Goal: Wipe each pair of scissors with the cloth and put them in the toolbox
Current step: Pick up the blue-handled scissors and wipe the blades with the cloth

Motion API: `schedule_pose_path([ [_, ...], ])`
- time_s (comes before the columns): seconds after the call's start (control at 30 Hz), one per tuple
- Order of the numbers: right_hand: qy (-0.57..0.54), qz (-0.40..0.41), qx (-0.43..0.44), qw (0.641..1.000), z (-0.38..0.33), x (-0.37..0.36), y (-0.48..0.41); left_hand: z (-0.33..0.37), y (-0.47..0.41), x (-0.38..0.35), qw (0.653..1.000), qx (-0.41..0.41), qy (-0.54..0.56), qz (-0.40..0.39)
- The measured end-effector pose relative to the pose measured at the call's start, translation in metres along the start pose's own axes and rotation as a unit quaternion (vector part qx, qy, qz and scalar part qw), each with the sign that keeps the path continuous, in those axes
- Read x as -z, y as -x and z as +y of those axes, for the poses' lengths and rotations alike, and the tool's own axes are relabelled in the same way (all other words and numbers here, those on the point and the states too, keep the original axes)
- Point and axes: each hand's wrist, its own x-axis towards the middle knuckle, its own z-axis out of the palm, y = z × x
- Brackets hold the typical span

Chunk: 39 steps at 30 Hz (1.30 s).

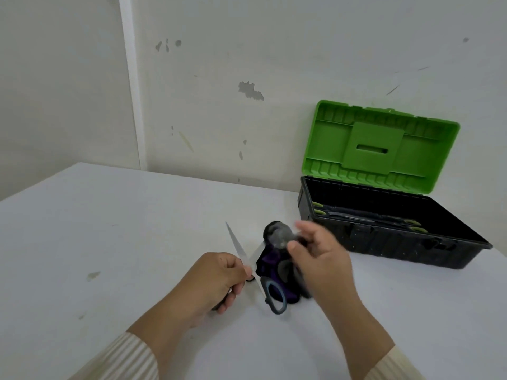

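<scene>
A white table carries a few faint stains. Behind it stands a scuffed white wall with chipped patches and a vertical strip.

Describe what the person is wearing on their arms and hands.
The left hand and right hand are bare: no gloves, and no ring or watch can be seen, though the right hand is blurred. The left sleeve and right sleeve are cream, finely ribbed knit. Both end short of the wrists, leaving the forearms uncovered.
</scene>
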Motion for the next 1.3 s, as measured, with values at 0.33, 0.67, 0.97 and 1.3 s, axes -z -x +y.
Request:
schedule_pose_path([
  [0.33,0.245,-0.211,0.097,0.941,-0.012,-0.021,0.007,-0.001,0.001,-0.01,0.999,-0.021,-0.021,0.018],
  [0.67,0.176,-0.105,0.082,0.975,-0.002,-0.023,0.007,0.001,0.003,-0.008,0.998,-0.04,-0.05,0.004],
  [0.97,0.206,-0.047,0.046,0.976,0.007,-0.014,-0.006,0.003,0.006,-0.009,0.996,-0.034,-0.077,-0.012],
  [1.3,0.136,-0.073,0.101,0.983,0.0,-0.015,0.013,0.004,0.006,-0.007,0.999,-0.014,-0.027,-0.01],
])
